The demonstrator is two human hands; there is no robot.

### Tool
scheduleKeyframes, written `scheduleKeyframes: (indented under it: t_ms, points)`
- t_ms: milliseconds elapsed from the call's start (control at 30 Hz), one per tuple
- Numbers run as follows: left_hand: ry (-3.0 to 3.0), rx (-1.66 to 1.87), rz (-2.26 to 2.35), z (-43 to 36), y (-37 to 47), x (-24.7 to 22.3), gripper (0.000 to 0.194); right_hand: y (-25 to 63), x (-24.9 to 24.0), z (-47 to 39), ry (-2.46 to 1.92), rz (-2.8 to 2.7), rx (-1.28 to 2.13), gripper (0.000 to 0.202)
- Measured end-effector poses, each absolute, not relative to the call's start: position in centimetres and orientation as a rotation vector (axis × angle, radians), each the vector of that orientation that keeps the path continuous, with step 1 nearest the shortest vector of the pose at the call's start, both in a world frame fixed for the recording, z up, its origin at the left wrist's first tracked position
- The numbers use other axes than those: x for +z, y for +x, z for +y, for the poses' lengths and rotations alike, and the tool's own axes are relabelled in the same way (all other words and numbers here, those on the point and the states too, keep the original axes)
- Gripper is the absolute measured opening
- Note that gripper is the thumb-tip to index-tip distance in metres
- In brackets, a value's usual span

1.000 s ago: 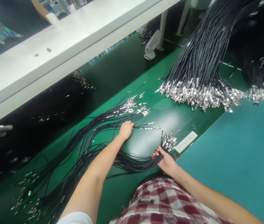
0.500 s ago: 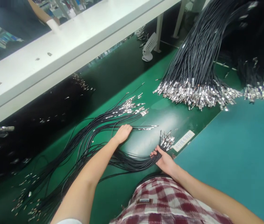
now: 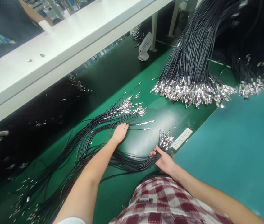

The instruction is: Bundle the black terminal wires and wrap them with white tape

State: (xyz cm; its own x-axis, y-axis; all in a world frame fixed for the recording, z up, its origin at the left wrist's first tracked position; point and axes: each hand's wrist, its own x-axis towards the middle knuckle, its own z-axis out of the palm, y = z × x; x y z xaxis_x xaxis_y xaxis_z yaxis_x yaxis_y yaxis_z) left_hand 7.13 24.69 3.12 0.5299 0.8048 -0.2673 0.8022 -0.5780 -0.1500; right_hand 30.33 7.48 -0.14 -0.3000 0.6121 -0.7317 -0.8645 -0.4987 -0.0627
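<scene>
In the head view, my right hand [image 3: 165, 159] is closed around a bundle of thin black cables [image 3: 136, 165], just behind their silvery metal terminals [image 3: 166, 140]. My left hand [image 3: 120, 133] reaches to the middle of the green worktop with its fingers closed on a few black cables, whose metal ends [image 3: 149, 122] stick out to the right. Just beyond it lies a loose spread of similar cables [image 3: 97, 119] with their terminals fanned out. The undersides of my left fingers are hidden.
A thick hank of black cables [image 3: 190, 53] hangs over the worktop at the upper right. A white shelf beam [image 3: 76, 40] crosses the upper left. Beneath it stands a small white clip-like object [image 3: 144, 46]. A label strip [image 3: 182, 138] lies near the blue-green mat [image 3: 239, 146].
My left hand has shifted slightly left. The cable ends beyond its fingers have spread into two groups. My right hand keeps its hold on the bundle. The view has shifted a little.
</scene>
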Motion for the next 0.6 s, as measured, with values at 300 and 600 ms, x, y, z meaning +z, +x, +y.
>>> scheduleKeyframes:
  t_ms: [300, 600]
  points:
    - [-2.758, 0.394, -1.598, 24.6, 7.9, 3.1, 0.026, 30.4, -0.3, 7.6, -0.899, 0.445, 1.934, 0.026]
    - [-3.046, -0.027, -1.766, 18.8, 8.3, 5.5, 0.011, 30.1, 0.3, 8.0, -0.941, 0.431, 1.9, 0.013]
